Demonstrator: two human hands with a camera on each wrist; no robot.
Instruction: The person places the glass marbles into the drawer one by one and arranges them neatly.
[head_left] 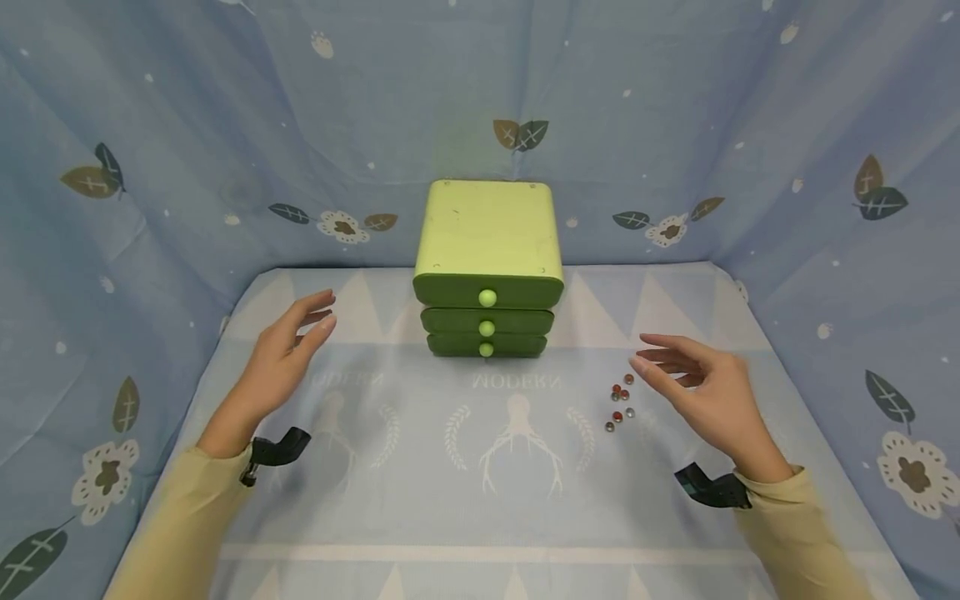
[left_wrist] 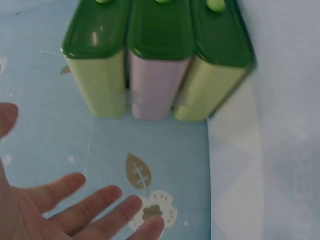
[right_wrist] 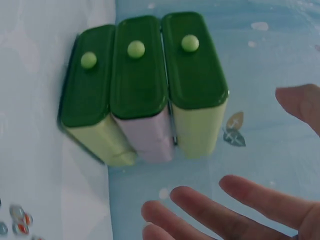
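A small drawer box with a yellow-green top stands at the back middle of the table. Its dark green drawer fronts each carry a round light green knob, and all of them look closed. My left hand hovers to the left of the box, fingers loosely extended, holding nothing. On the other side my right hand is held above the table with relaxed fingers and nothing in its grasp. Several small round red and silvery beads lie just left of the right hand, apart from it.
A pale blue patterned cloth covers the table. Blue curtains with leaf and flower prints hang behind it and on both sides. The box stands close to the back curtain. Each wrist wears a black camera mount.
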